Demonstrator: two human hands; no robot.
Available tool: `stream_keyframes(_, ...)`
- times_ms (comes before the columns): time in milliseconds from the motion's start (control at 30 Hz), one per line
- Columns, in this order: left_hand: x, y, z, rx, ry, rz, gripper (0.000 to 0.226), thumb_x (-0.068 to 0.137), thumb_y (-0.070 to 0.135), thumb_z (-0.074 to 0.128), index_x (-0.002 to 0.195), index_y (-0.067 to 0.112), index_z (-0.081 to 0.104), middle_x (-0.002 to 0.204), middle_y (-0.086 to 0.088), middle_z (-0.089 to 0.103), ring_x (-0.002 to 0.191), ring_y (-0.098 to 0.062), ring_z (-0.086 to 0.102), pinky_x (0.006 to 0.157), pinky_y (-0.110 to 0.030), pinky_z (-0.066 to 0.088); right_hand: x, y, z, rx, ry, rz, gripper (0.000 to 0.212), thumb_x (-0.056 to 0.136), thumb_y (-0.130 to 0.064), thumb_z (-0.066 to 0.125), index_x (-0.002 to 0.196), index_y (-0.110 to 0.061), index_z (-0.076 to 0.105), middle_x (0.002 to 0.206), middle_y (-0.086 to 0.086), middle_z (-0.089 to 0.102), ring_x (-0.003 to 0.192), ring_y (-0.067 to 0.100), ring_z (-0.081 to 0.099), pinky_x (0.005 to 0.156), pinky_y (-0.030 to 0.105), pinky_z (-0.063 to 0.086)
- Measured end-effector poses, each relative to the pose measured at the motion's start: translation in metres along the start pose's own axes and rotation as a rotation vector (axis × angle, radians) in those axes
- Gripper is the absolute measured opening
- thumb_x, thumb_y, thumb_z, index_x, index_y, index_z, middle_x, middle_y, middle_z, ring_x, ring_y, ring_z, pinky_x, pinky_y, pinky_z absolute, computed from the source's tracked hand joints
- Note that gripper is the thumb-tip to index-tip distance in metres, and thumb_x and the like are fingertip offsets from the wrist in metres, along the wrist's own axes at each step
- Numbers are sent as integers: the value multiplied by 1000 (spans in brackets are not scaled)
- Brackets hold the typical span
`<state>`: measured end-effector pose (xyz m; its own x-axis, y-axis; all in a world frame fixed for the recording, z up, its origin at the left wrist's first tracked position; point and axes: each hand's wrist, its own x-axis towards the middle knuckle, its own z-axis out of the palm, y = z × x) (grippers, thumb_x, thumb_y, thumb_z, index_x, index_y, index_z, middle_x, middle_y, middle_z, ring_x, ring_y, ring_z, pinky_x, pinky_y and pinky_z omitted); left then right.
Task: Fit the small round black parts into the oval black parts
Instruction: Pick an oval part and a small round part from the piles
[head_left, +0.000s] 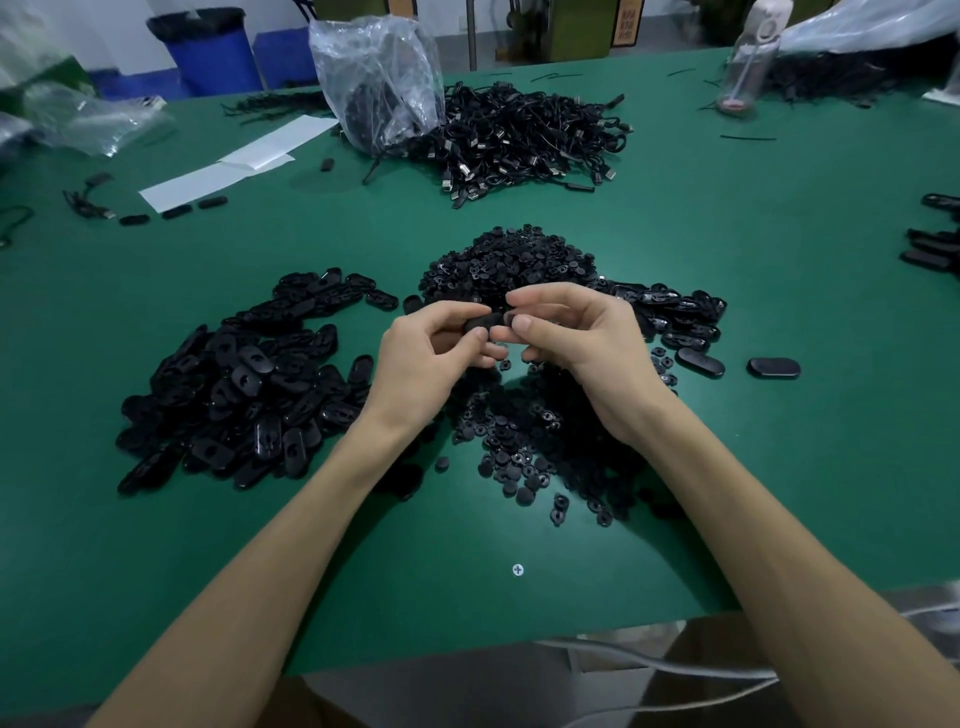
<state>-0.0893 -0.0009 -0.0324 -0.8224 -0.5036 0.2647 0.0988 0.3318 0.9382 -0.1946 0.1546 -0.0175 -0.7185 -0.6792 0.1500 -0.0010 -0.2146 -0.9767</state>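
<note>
Above middle of green table (727, 234), head view: holds one black oval part (480, 323) up between both hands, clear of the tabletop. Pinches its left end with left hand (431, 353), thumb on top, fingers curled under. Pinches its right end with right hand (582, 343), thumb and forefinger closed on it, other fingers curled below. Cannot tell whether a round piece already sits in it; fingertips cover the middle.

Just behind the hands: far mound of round parts (511, 260), small black discs, heaped high. Under and in front of the wrists: near scatter of round parts (524, 431), flatter, thinning out toward the table edge. Left of the left forearm: wide heap of oval parts (249, 379), many showing a keyhole-shaped opening. Right of the far mound: smaller row of oval parts (675, 312), touching the mound's edge. Further right, lying apart: lone oval part (773, 368), smooth side up.

Toward back of table: tangle of black cables (524, 135) with metal plugs, clear plastic bag (379, 78) standing against its left side. Left of the bag: white paper sheets (234, 166), flat, a few loose oval pieces beside them. Back right: clear bottle (748, 57), upright. Beyond the table, back left: blue bin (208, 47). Near front edge: screw head (518, 570) set in the tabletop. Below the edge: grey cord (675, 670).
</note>
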Motion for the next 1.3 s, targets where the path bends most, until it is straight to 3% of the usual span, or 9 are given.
stream_keyframes(100,0,0,-1,-71,-4,-28,16,97,-2,67,114,1,69,97,-14,79,87,-27,80,78,-36,65,0,0,1,8,-13,10,19,92,-5,74,111,-10,75,101,13,79,98,28,76,75,27,55)
stream_keyframes(233,-2,3,-1,-205,5,-88,14,98,-2,67,112,1,66,98,-22,74,84,-32,79,71,-33,64,1,1,1,3,-25,19,17,92,-8,74,108,-16,77,98,8,79,93,17,74,76,26,54)
stream_keyframes(333,-2,7,-2,-230,6,-89,25,97,0,68,123,2,69,90,-15,74,87,-32,79,75,-33,64,0,2,1,10,-25,24,15,92,-9,75,106,-17,78,94,9,79,91,17,75,75,24,55)
stream_keyframes(433,-2,11,-4,-257,-59,-100,29,98,0,66,127,5,71,97,-14,78,93,-32,78,78,-33,63,0,2,1,30,-17,32,15,92,-9,75,106,-15,77,93,9,79,92,18,76,75,24,57)
stream_keyframes(700,-4,15,-9,-247,-44,-163,18,97,9,72,114,2,69,98,-16,79,91,-33,78,77,-37,65,-1,0,3,33,21,29,14,91,-6,76,104,-11,76,96,12,79,96,24,76,78,29,59)
stream_keyframes(933,-2,15,-10,-501,7,-289,18,90,14,78,104,8,69,110,-16,77,101,-28,76,87,-33,60,-3,-2,6,14,17,29,13,90,-6,77,103,-9,75,95,12,79,90,22,77,70,26,57)
stream_keyframes(1067,-3,14,-9,-526,18,-286,19,86,15,81,101,8,72,100,-11,75,94,-21,74,83,-31,60,-4,-2,8,-2,54,35,16,88,-5,79,103,-4,74,90,11,78,86,20,77,69,25,57)
stream_keyframes(1300,-6,15,-4,-428,-13,-195,19,83,12,81,96,6,69,93,-15,76,92,-27,76,83,-35,62,-4,-1,8,-5,84,23,15,86,-6,81,99,-6,73,88,13,79,83,19,76,68,27,57)
